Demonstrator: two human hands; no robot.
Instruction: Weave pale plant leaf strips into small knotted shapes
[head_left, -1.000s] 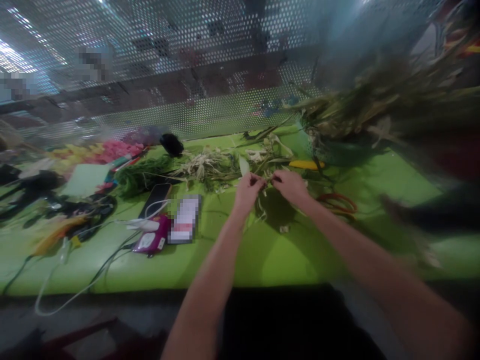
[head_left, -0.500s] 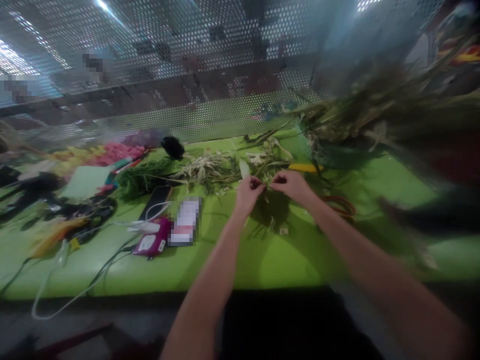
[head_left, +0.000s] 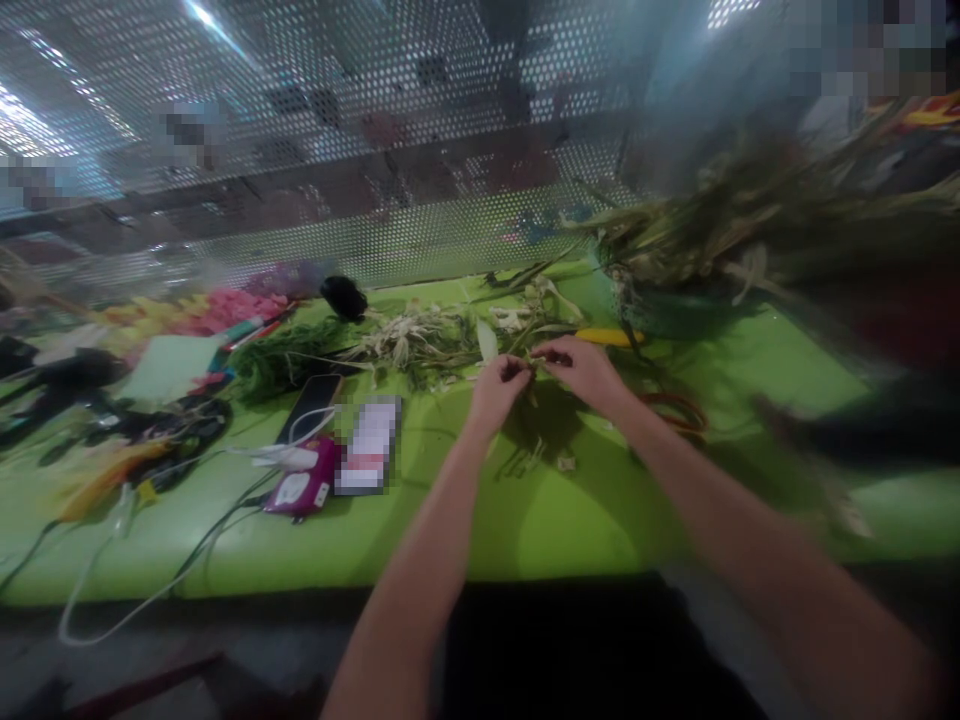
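Observation:
My left hand [head_left: 501,392] is closed in a pinch above the green tabletop [head_left: 420,540], on a thin piece of dried plant [head_left: 533,388] whose end hangs below the fingertips. Just to its right, my right hand [head_left: 589,368] has its fingers drawn together at the upper end of the same piece; the exact grip is too small to make out. Behind my left hand a pale leaf [head_left: 487,340] stands up. Past both hands spreads a heap of dried stalks and husks [head_left: 409,335]. Small plant scraps [head_left: 534,455] lie beneath the hands.
Left of my arms are a phone with a lit screen [head_left: 369,445], a dark phone [head_left: 311,405], a purple device [head_left: 304,480] with cables and green fibre [head_left: 281,360]. A yellow-handled tool [head_left: 609,337] lies beyond my right hand. A large leaf bundle [head_left: 697,240] stands at right.
My right hand's fingers have lifted slightly and shifted a little left towards my left hand. My left hand stays nearly in place.

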